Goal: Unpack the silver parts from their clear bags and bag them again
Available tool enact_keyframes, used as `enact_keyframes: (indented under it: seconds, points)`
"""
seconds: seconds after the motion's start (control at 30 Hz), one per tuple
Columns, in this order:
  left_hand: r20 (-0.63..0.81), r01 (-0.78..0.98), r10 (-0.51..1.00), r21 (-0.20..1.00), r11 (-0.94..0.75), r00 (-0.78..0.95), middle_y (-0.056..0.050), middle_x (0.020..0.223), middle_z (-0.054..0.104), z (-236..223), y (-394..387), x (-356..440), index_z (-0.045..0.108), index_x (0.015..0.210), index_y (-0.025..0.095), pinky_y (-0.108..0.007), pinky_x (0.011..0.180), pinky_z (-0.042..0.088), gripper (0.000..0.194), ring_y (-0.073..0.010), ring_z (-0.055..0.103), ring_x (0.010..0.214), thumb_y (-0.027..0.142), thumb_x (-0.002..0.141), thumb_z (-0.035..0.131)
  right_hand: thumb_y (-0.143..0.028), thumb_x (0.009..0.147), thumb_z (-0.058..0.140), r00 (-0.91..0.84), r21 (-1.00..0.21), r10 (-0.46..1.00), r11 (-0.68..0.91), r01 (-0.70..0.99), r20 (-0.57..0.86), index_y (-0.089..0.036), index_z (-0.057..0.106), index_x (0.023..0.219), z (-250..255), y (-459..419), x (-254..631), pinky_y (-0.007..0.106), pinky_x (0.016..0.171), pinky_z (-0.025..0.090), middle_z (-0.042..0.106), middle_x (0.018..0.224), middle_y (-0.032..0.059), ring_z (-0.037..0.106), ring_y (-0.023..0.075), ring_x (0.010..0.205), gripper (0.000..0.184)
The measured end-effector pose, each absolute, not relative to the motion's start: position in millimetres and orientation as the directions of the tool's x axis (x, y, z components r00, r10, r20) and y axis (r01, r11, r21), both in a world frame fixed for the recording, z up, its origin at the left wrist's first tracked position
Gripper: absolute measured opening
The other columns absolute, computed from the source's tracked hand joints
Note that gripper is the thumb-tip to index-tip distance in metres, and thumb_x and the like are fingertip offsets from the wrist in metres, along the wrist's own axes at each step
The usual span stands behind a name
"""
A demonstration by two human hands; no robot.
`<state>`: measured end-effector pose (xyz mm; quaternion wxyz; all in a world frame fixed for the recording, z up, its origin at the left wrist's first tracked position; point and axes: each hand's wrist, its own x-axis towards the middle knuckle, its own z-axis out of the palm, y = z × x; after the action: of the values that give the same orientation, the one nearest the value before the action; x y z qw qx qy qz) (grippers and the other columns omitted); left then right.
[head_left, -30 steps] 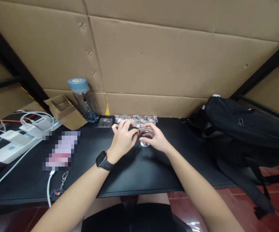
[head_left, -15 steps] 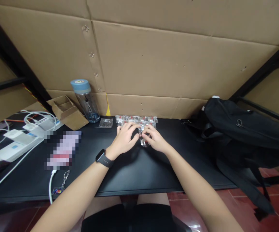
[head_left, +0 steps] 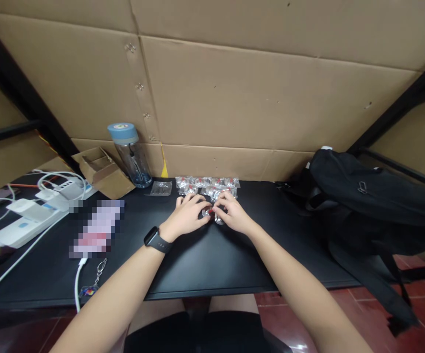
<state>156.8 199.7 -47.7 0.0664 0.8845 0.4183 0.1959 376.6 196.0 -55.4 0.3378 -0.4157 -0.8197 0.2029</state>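
Observation:
My left hand, a dark watch on its wrist, has its thumb and forefinger closed on a small round silver disc with a red mark. The fingertips of my right hand pinch at the right side of that same disc. Just under the right fingertips lies another shiny silver disc, partly covered. Beyond both hands, several discs in clear plastic wrappers, silver with red spots, lie in rows.
A flat clear plastic wrapper lies left of the rows. Further left stand a blue-lidded bottle, an open cardboard box and a white power strip with cables. A black backpack fills the right side of the black desk.
A second ago a disc was held upright between my hands. My right fingers have lowered toward the desk, and a red-marked disc now sits between both hands' fingertips.

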Motion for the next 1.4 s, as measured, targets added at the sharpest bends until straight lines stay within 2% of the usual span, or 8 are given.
enact_keyframes:
  seconds: [0.17,0.37,0.47,0.57,0.67,0.87,1.13,1.4]
  points:
    - [0.285,0.746,0.791,0.271,-0.608,0.541,-0.007,0.133,0.062,-50,214,143,0.064,0.124,0.032,-0.048,0.097,0.038,0.033,-0.0319,0.046,0.127,0.039,0.093,0.057,-0.035,0.101,0.054,-0.409,-0.541,0.843,0.537,0.647,0.348,-0.02,0.067,0.092,-65,198,370,0.037,0.096,0.045,0.057,0.104,0.0068,0.055,0.0212,0.103,0.021]
    - [0.432,0.925,0.876,0.198,-0.323,0.213,-0.015,0.129,0.065,-37,236,90,0.064,0.123,0.025,-0.054,0.098,0.034,0.043,-0.0389,0.048,0.125,0.021,0.08,0.064,-0.028,0.092,0.065,-0.463,-0.52,0.846,0.529,0.671,0.263,-0.021,0.067,0.106,-53,201,395,0.034,0.093,0.046,0.061,0.109,0.007,0.059,0.0209,0.102,0.015]
    - [0.313,0.972,0.949,0.209,-0.107,0.037,-0.013,0.111,0.073,-35,245,63,0.071,0.107,0.024,-0.054,0.095,0.032,0.029,-0.0385,0.058,0.111,0.024,0.079,0.063,-0.026,0.082,0.076,-0.542,-0.486,0.824,0.547,0.682,0.167,-0.021,0.069,0.109,-44,201,409,0.032,0.087,0.047,0.065,0.108,0.0069,0.061,0.0207,0.096,0.028]
    - [0.175,0.971,0.984,0.237,-0.003,-0.04,-0.009,0.093,0.077,-32,247,54,0.075,0.091,0.025,-0.052,0.093,0.03,0.018,-0.0343,0.065,0.098,0.025,0.079,0.062,-0.024,0.079,0.078,-0.584,-0.493,0.807,0.544,0.679,0.086,-0.02,0.072,0.1,-40,202,414,0.028,0.08,0.047,0.069,0.097,0.0044,0.063,0.0182,0.087,0.022]
    - [0.188,0.963,0.981,0.252,-0.091,0.044,-0.006,0.088,0.078,-24,239,69,0.075,0.083,0.026,-0.049,0.093,0.028,0.015,-0.0319,0.065,0.097,0.023,0.076,0.062,-0.024,0.081,0.076,-0.556,-0.498,0.829,0.503,0.706,0.049,-0.021,0.074,0.095,-41,201,412,0.025,0.073,0.045,0.072,0.091,0.0023,0.065,0.0158,0.08,0.014]
    - [0.551,0.895,0.796,0.182,-0.408,0.251,-0.01,0.1,0.077,-23,206,138,0.072,0.091,0.025,-0.051,0.093,0.027,0.018,-0.0312,0.058,0.107,0.021,0.089,0.054,-0.025,0.083,0.075,-0.457,-0.379,0.887,0.447,0.81,0.067,-0.028,0.077,0.091,-39,196,406,0.024,0.067,0.04,0.074,0.089,-0.0003,0.067,0.016,0.081,0.008]
    - [0.396,0.676,0.654,0.103,-0.73,0.645,-0.009,0.11,0.071,-43,196,166,0.068,0.113,0.025,-0.041,0.089,0.036,0.029,-0.0268,0.056,0.109,0.015,0.089,0.056,-0.02,0.083,0.073,-0.429,-0.293,0.9,0.43,0.854,0.07,-0.029,0.077,0.087,-40,197,405,0.026,0.063,0.039,0.075,0.09,0.002,0.068,0.0196,0.083,0.01]
    - [0.355,0.645,0.624,0.073,-0.761,0.696,-0.005,0.09,0.073,-51,200,170,0.072,0.092,0.027,-0.041,0.086,0.03,0.017,-0.0249,0.056,0.102,0.019,0.095,0.057,-0.023,0.085,0.073,-0.421,-0.269,0.906,0.419,0.867,0.054,-0.027,0.076,0.086,-41,196,402,0.026,0.062,0.04,0.074,0.09,0.0036,0.068,0.0206,0.082,0.005]
